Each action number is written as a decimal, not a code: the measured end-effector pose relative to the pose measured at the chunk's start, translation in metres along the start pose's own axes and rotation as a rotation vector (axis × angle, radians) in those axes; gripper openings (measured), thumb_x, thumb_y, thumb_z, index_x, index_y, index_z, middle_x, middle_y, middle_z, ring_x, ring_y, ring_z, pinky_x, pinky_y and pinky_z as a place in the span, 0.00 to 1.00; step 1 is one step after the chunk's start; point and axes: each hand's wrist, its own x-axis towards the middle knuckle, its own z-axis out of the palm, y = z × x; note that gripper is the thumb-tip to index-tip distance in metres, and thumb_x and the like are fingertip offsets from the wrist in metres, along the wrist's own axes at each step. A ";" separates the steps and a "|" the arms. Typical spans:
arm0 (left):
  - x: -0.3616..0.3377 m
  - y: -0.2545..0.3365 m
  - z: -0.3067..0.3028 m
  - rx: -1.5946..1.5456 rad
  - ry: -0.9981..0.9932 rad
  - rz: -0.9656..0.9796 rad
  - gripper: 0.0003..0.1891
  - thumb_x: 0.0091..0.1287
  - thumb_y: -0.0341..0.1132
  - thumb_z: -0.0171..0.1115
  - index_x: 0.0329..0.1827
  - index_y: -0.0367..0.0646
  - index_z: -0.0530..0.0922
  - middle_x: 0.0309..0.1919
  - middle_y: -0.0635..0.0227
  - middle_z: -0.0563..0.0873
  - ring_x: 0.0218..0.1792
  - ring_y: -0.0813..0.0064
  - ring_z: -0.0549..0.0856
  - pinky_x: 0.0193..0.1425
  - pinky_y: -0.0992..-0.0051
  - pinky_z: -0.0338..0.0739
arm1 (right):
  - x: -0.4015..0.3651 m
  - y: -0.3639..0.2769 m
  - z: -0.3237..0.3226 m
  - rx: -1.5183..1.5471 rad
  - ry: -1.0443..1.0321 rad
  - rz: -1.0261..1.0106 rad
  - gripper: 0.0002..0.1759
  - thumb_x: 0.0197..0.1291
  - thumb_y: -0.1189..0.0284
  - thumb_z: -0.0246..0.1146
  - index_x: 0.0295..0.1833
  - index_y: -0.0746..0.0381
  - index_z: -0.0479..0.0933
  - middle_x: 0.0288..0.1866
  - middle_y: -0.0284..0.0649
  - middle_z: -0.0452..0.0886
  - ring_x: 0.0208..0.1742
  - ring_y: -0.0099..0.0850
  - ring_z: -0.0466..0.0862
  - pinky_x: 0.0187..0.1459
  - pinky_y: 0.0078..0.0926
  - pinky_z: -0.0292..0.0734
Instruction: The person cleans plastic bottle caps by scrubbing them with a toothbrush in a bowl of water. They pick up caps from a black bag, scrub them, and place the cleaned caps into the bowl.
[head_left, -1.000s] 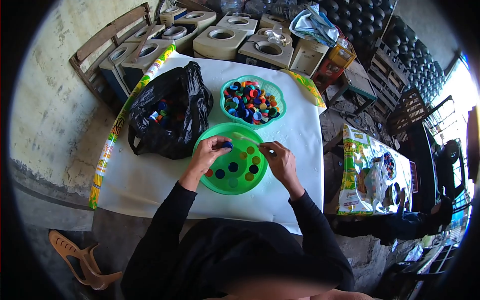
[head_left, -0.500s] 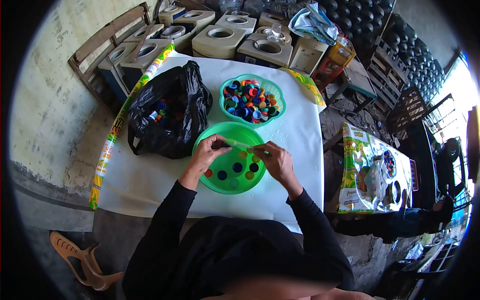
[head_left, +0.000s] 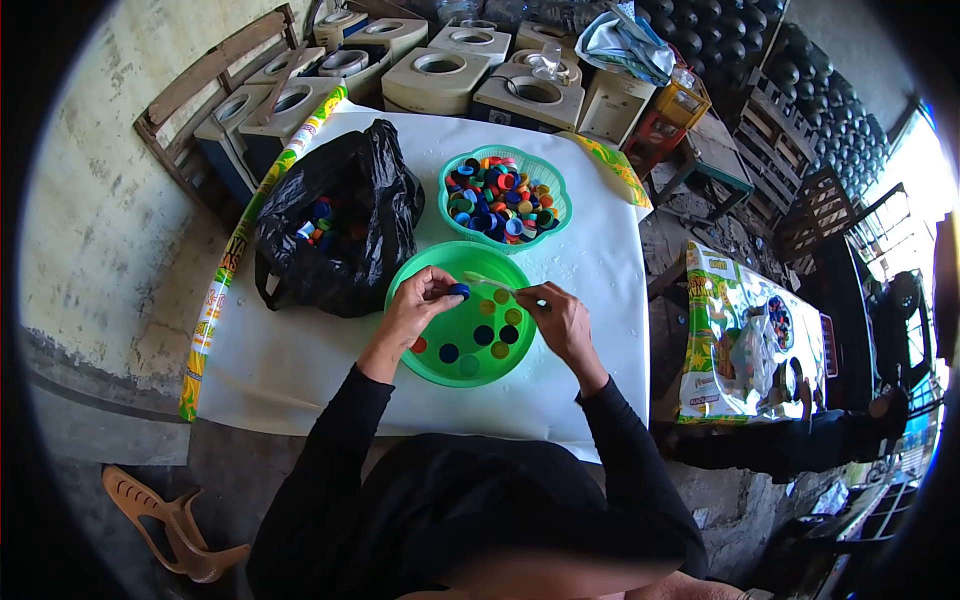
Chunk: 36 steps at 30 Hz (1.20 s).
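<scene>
Over the green basin (head_left: 404, 268), my left hand (head_left: 412, 311) pinches a dark blue bottle cap (head_left: 459, 290) between thumb and fingers. My right hand (head_left: 562, 322) grips a slim pale stick that looks like a toothbrush (head_left: 488, 281), its far end pointing left toward the cap. In the basin below lie several caps: dark ones, yellow ones, a red cap (head_left: 419, 345) and a pale green cap (head_left: 469, 364). Just behind the basin stands a teal basket (head_left: 563, 196) heaped with mixed caps. An opened black plastic bag (head_left: 392, 190) with more caps sits to the left.
The white sheet (head_left: 300, 380) covers the table, with wet drops near the basin. Beige casings with round holes (head_left: 432, 82) line the back. A tan plastic chair (head_left: 185, 530) is at lower left. Another person (head_left: 790, 440) is by a second table (head_left: 705, 345) at right.
The toothbrush-like stick has drawn slightly up and away from my left hand. The blue cap in my left fingers now shows clearly. The caps in the basin have shifted slightly.
</scene>
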 end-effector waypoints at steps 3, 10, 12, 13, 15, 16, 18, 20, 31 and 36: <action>0.001 0.005 0.004 0.003 -0.007 0.022 0.10 0.64 0.20 0.69 0.46 0.38 0.80 0.40 0.71 0.85 0.44 0.83 0.84 0.53 0.79 0.79 | 0.004 0.006 -0.004 -0.018 0.043 0.017 0.09 0.64 0.61 0.69 0.46 0.50 0.89 0.39 0.32 0.86 0.37 0.37 0.88 0.37 0.33 0.80; -0.002 -0.004 0.005 0.062 -0.004 0.036 0.10 0.64 0.22 0.70 0.46 0.37 0.80 0.40 0.71 0.85 0.43 0.82 0.85 0.52 0.78 0.79 | -0.003 0.001 -0.007 0.008 0.078 -0.008 0.08 0.65 0.63 0.67 0.45 0.50 0.89 0.39 0.33 0.87 0.35 0.38 0.88 0.36 0.32 0.81; -0.002 -0.005 0.006 0.065 0.014 0.038 0.10 0.64 0.22 0.70 0.46 0.37 0.80 0.40 0.71 0.86 0.43 0.82 0.85 0.52 0.78 0.79 | -0.005 0.004 -0.004 0.015 0.055 -0.001 0.08 0.64 0.63 0.68 0.45 0.50 0.89 0.39 0.33 0.86 0.35 0.38 0.88 0.36 0.33 0.81; -0.002 -0.005 0.006 0.078 0.024 0.049 0.10 0.64 0.22 0.70 0.46 0.37 0.80 0.40 0.71 0.86 0.43 0.82 0.85 0.52 0.78 0.79 | -0.004 0.006 0.000 0.025 0.046 0.004 0.08 0.64 0.64 0.69 0.45 0.50 0.89 0.38 0.32 0.86 0.35 0.37 0.88 0.36 0.33 0.80; -0.004 -0.005 0.008 0.080 0.017 0.057 0.10 0.64 0.23 0.70 0.46 0.37 0.80 0.40 0.71 0.86 0.43 0.81 0.85 0.52 0.78 0.80 | 0.001 0.012 -0.001 -0.107 0.046 -0.025 0.08 0.63 0.64 0.69 0.45 0.50 0.89 0.36 0.32 0.85 0.33 0.36 0.87 0.34 0.32 0.80; -0.002 -0.004 0.009 0.074 0.015 0.072 0.10 0.65 0.23 0.70 0.46 0.37 0.79 0.40 0.71 0.86 0.43 0.81 0.85 0.51 0.78 0.80 | 0.001 0.013 -0.002 -0.110 0.050 -0.032 0.08 0.63 0.64 0.69 0.45 0.50 0.89 0.36 0.32 0.85 0.33 0.36 0.87 0.34 0.32 0.80; 0.000 -0.001 0.011 0.133 0.030 0.099 0.10 0.65 0.23 0.70 0.46 0.37 0.79 0.40 0.71 0.86 0.43 0.82 0.85 0.51 0.78 0.80 | -0.002 -0.003 -0.013 -0.018 0.094 -0.077 0.08 0.64 0.64 0.68 0.45 0.50 0.89 0.36 0.33 0.85 0.32 0.37 0.86 0.33 0.32 0.79; -0.004 0.001 0.012 0.202 0.040 0.102 0.10 0.65 0.23 0.70 0.46 0.37 0.79 0.39 0.71 0.86 0.42 0.82 0.85 0.50 0.79 0.81 | -0.005 -0.005 -0.011 -0.006 0.072 -0.100 0.07 0.64 0.64 0.68 0.45 0.50 0.89 0.35 0.33 0.85 0.32 0.36 0.86 0.33 0.32 0.79; -0.004 -0.004 0.010 0.134 0.012 0.128 0.12 0.65 0.23 0.70 0.50 0.38 0.81 0.39 0.71 0.86 0.42 0.84 0.85 0.49 0.80 0.80 | 0.004 0.020 -0.005 -0.029 0.136 -0.092 0.08 0.64 0.64 0.68 0.45 0.51 0.88 0.35 0.32 0.84 0.31 0.37 0.86 0.33 0.33 0.79; -0.003 -0.006 0.011 0.100 0.031 0.128 0.16 0.65 0.21 0.69 0.55 0.38 0.81 0.41 0.68 0.85 0.41 0.81 0.86 0.46 0.81 0.81 | -0.006 -0.003 -0.007 -0.042 0.061 -0.198 0.08 0.64 0.64 0.69 0.45 0.52 0.88 0.34 0.32 0.84 0.30 0.36 0.86 0.32 0.33 0.78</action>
